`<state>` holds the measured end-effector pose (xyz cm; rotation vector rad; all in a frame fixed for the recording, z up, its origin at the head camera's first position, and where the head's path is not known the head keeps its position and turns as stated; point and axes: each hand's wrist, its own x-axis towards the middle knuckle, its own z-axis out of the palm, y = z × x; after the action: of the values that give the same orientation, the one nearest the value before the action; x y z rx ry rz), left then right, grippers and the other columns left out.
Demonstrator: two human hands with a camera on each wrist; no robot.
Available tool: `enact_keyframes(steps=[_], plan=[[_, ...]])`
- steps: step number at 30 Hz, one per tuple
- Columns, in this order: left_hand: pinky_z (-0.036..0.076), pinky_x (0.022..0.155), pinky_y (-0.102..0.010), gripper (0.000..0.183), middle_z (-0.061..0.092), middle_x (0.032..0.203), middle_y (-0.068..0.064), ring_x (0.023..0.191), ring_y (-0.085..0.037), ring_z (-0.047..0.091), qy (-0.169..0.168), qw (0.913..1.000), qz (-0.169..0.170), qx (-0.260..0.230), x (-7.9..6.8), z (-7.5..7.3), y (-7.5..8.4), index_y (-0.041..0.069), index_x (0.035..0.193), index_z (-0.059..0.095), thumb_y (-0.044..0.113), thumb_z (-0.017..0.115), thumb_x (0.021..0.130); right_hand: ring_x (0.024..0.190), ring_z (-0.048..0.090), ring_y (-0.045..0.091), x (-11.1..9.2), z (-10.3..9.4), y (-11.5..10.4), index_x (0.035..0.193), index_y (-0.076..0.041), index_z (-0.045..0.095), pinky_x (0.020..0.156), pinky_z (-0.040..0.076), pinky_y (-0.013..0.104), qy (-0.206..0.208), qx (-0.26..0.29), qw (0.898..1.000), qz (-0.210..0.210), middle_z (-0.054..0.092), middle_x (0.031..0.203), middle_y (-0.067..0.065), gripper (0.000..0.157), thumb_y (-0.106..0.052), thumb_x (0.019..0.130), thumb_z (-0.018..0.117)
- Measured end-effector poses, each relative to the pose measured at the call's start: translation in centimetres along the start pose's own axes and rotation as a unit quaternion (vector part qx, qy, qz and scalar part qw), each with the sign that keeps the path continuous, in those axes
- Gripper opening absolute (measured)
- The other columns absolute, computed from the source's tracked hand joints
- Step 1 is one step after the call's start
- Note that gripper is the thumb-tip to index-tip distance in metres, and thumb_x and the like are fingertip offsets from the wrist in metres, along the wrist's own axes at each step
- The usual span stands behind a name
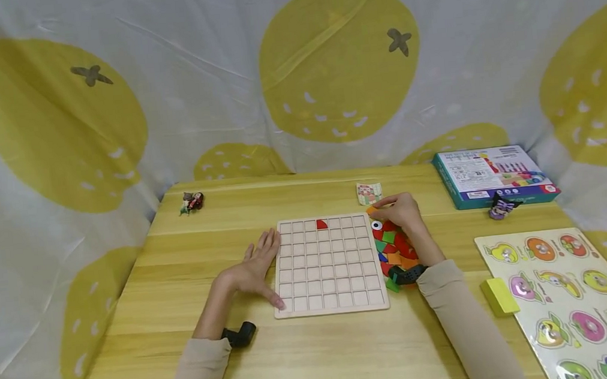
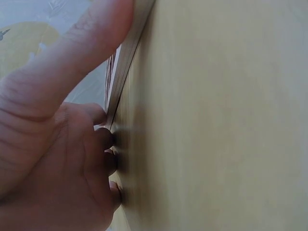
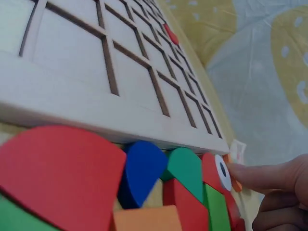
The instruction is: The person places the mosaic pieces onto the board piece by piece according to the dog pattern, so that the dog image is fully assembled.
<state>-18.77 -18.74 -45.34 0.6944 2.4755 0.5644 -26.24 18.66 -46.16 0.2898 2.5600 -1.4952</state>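
Note:
A white gridded wooden board (image 1: 327,265) lies on the table, with one red quarter-round piece (image 1: 321,224) in its top row. My left hand (image 1: 251,269) rests spread at the board's left side, fingers at the upper edge and thumb on the lower corner. Beyond the opposite side, my right hand (image 1: 400,210) pinches an orange piece (image 1: 371,209) by the top right corner. Just below it is a red piece with a white eye (image 3: 221,171). Colored pieces crowd along that edge, among them a large red one (image 3: 62,173), a blue one (image 3: 139,173) and a green one (image 3: 185,168).
A small printed card (image 1: 369,193) lies behind the board. At right are a boxed set (image 1: 494,176), a dark figurine (image 1: 502,206), a yellow block (image 1: 499,297) and a fruit puzzle board (image 1: 555,276). Small figures (image 1: 191,203) stand at the back left.

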Motion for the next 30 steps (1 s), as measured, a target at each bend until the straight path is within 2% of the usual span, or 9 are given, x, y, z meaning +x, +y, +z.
enact_keyframes(steps=[4,8,11,13,15,17,20,26,30], plan=[[-0.007,0.119,-0.061,0.153,-0.026,0.158,-0.018,0.148,-0.037,-0.022,0.004,1.0,0.003,-0.004,0.1,0.0,-0.1,0.004,0.152,-0.016,0.055,0.088,0.052,0.054,0.047,0.014,-0.1,-0.4,0.2,0.111,-0.005,0.073,0.051,0.04,0.023,-0.012,-0.013,1.0,0.0,0.062,0.065,0.003,0.032,-0.013,0.08,0.077],[-0.007,0.119,-0.061,0.152,-0.027,0.158,-0.017,0.148,-0.037,-0.022,0.005,1.0,0.004,-0.005,0.1,0.0,-0.2,0.004,0.152,-0.016,0.054,0.088,0.053,0.079,0.055,0.021,-0.1,-0.8,0.7,0.111,-0.004,0.072,0.061,0.043,0.021,0.0,-0.018,1.0,0.008,0.069,0.1,0.014,0.034,-0.014,0.079,0.079],[-0.006,0.118,-0.062,0.151,-0.026,0.158,-0.018,0.148,-0.037,-0.021,0.005,1.0,0.006,-0.006,0.1,0.1,-0.2,0.003,0.152,-0.016,0.053,0.088,0.054,0.097,0.054,0.025,-0.1,-0.9,0.9,0.11,-0.003,0.072,0.068,0.045,0.022,0.007,-0.038,0.999,0.009,0.062,0.125,0.018,0.035,-0.019,0.079,0.079],[-0.006,0.118,-0.062,0.151,-0.026,0.158,-0.018,0.148,-0.038,-0.021,0.004,1.0,0.005,-0.007,0.0,0.1,-0.1,0.003,0.152,-0.016,0.052,0.088,0.054,0.089,0.054,0.025,-0.1,-0.9,1.0,0.108,-0.002,0.072,0.065,0.043,0.024,0.004,-0.054,0.999,-0.001,0.064,0.114,0.017,0.034,-0.019,0.08,0.079],[-0.007,0.118,-0.062,0.151,-0.026,0.158,-0.018,0.148,-0.037,-0.021,0.004,1.0,0.004,-0.007,0.1,0.2,0.0,0.003,0.152,-0.016,0.052,0.088,0.054,0.075,0.051,0.021,-0.2,-0.9,0.9,0.108,-0.003,0.072,0.058,0.041,0.023,-0.004,-0.062,0.998,-0.018,0.064,0.094,0.012,0.032,-0.02,0.08,0.079],[-0.007,0.118,-0.062,0.151,-0.026,0.158,-0.018,0.148,-0.037,-0.021,0.005,0.9999,0.005,-0.01,0.1,0.1,0.1,0.002,0.152,-0.016,0.051,0.088,0.054,0.061,0.044,0.018,-0.4,-0.8,0.7,0.107,-0.004,0.072,0.051,0.037,0.024,-0.015,-0.059,0.997,-0.041,0.056,0.073,0.005,0.03,-0.019,0.081,0.078],[-0.007,0.118,-0.062,0.151,-0.026,0.158,-0.019,0.148,-0.037,-0.021,0.006,0.9999,0.006,-0.013,0.2,0.0,0.1,0.002,0.152,-0.016,0.051,0.088,0.054,0.047,0.033,0.015,-0.8,-0.2,0.0,0.107,-0.008,0.072,0.044,0.029,0.024,-0.046,-0.038,0.996,-0.069,0.039,0.055,-0.002,0.027,-0.02,0.083,0.076],[-0.008,0.118,-0.061,0.151,-0.026,0.158,-0.018,0.148,-0.036,-0.022,-0.002,1.0,0.001,-0.004,0.0,-0.1,0.1,0.002,0.152,-0.016,0.052,0.088,0.054,0.046,0.022,0.014,-1.5,3.2,-2.3,0.105,-0.012,0.075,0.045,0.022,0.025,-0.132,-0.013,0.982,-0.131,0.028,0.05,-0.004,0.021,-0.018,0.085,0.074],[-0.008,0.119,-0.06,0.151,-0.026,0.158,-0.018,0.148,-0.035,-0.022,-0.005,1.0,0.0,0.001,-0.1,0.0,0.1,0.004,0.152,-0.017,0.054,0.087,0.054,0.048,0.024,0.014,-1.4,6.0,-3.9,0.103,-0.012,0.076,0.047,0.024,0.025,-0.155,-0.009,0.978,-0.139,0.031,0.05,-0.004,0.021,-0.018,0.083,0.076]])
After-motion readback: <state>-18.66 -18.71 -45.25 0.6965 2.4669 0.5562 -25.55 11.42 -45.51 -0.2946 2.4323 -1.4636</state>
